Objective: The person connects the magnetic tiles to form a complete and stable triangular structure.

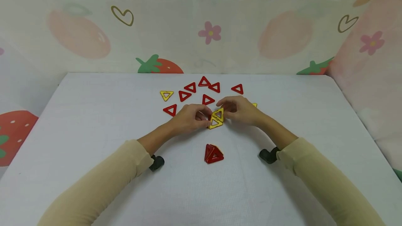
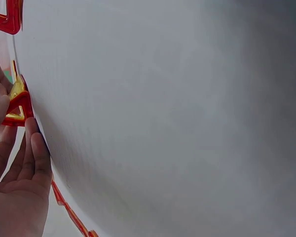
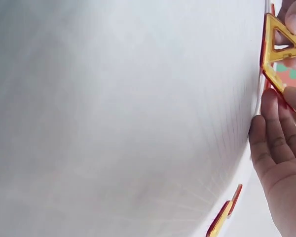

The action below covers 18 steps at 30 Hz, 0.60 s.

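Between both hands stands a small cluster of joined triangular magnetic tiles, with yellow tiles (image 1: 215, 123) facing up in the head view and a red tile (image 2: 23, 106) showing in the left wrist view. My left hand (image 1: 190, 118) pinches the cluster's left side, its thumb near the lower corner. From the right, my right hand (image 1: 241, 111) holds the other side, thumb (image 3: 295, 98) at a yellow edge and fingers curved behind. The hands partly hide the cluster's far side. Nearer the body sits a red pyramid (image 1: 214, 154) of joined tiles.
Several loose red triangles (image 1: 185, 96) lie flat beyond the hands, with another red triangle (image 1: 237, 89) further right. A yellow triangle (image 1: 166, 95) rests at the far left of them. One yellow tile (image 1: 254, 105) is mostly covered by the right hand. A patterned cloth hangs behind the white table (image 1: 94, 132).
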Tool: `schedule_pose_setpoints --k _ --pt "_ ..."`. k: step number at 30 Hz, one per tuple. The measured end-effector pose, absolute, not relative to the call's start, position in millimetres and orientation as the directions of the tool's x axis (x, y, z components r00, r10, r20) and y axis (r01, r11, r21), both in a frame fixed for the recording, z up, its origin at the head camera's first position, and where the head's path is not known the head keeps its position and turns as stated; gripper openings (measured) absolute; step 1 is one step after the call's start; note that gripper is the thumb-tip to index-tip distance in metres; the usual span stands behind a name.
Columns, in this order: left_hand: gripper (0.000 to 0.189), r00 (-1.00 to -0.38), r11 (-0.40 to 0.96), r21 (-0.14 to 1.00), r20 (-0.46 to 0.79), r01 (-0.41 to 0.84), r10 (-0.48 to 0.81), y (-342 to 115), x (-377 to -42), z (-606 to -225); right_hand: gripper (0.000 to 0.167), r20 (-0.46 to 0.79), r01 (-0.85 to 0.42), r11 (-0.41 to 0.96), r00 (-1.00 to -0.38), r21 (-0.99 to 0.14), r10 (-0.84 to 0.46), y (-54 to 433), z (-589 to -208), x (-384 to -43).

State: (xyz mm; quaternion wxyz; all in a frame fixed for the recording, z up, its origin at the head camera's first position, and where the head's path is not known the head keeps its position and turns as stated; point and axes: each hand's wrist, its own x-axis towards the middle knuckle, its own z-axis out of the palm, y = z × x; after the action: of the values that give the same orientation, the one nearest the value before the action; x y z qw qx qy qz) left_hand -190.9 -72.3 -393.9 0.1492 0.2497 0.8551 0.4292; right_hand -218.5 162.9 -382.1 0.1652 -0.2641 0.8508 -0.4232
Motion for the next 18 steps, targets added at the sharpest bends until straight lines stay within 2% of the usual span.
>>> schedule_pose_setpoints --k 18 --pt "0.032 -0.830 0.499 0.812 -0.033 0.303 0.557 -72.8 -191.0 -393.7 0.025 -0.109 -0.261 0.503 -0.798 -0.824 -0.593 161.6 -380.9 -218.1"
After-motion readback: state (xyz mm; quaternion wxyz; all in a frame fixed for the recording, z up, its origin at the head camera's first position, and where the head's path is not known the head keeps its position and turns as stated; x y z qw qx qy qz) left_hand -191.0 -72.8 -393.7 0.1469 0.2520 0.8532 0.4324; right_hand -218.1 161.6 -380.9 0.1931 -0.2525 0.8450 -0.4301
